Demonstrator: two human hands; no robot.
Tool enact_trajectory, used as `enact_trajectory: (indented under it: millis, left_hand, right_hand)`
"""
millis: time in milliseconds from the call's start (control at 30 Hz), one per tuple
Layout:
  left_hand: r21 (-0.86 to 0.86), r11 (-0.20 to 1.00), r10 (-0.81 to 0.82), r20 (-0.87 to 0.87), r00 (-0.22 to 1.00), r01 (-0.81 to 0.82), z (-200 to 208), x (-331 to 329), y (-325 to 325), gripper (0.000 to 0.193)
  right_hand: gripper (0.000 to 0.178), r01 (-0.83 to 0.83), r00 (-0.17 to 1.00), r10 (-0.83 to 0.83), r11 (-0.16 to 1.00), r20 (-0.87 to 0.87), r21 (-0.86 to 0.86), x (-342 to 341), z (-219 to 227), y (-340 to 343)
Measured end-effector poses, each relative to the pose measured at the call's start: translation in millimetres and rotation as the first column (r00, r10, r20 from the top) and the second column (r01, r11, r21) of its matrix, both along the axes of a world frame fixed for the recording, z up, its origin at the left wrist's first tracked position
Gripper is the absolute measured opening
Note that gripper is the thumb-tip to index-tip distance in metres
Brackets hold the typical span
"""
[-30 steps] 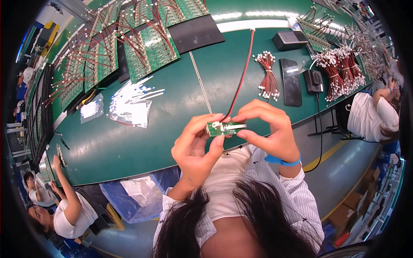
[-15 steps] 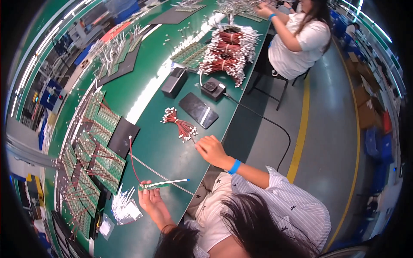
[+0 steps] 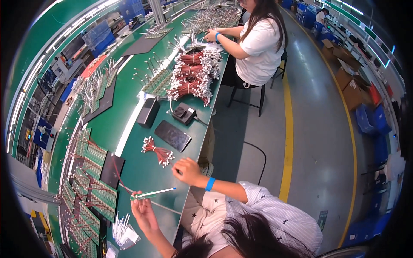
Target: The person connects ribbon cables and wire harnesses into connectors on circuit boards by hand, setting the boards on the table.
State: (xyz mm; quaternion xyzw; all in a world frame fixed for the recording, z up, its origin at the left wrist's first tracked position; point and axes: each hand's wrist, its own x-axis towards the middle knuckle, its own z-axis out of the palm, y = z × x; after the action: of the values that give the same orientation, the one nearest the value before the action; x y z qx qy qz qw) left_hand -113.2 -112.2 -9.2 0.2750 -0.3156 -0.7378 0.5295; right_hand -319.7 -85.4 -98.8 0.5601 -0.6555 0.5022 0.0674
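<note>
In the head view, the left hand [image 3: 145,213], low and left of centre, pinches a small green circuit board [image 3: 138,197] between thumb and fingers, above the tabletop [image 3: 133,165]. From the board a red cable [image 3: 119,174] runs toward eleven o'clock, and a white strip [image 3: 161,191] with a blue tip points between two and three o'clock. The right hand [image 3: 187,171], at about half past one from the left, has its fingers curled together; whether they grip anything I cannot tell. At ten o'clock from it, close to its fingertips, lies a tied bundle of red wires [image 3: 157,152]; at eleven, a black phone [image 3: 173,136]; at twelve, a black device [image 3: 184,113] and, farther on, larger wire bundles [image 3: 191,71]. Wired green panels [image 3: 103,201] lie at ten o'clock from the left hand, loose white strips [image 3: 122,228] between seven and eight. A co-worker [image 3: 260,51] sits at one o'clock from the right hand.
</note>
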Motion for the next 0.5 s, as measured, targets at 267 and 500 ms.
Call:
enact_trajectory:
  millis: [267, 500]
  left_hand:
    - [-0.064, 0.976, -0.206, 0.054, 0.977, 0.209, 23.5, -93.3, -77.9, 0.035]
    - [0.046, 0.958, -0.285, 0.087, 0.955, 0.282, 39.9, -188.2, -131.7, 0.033]
  right_hand:
    - [0.013, -0.007, 0.999, 0.007, 1.000, -0.036, -0.011, 2.7, -16.5, 6.8]
    - [0.013, -0.219, 0.976, 0.217, 0.972, 0.033, 0.085, -25.1, -3.9, -8.6]
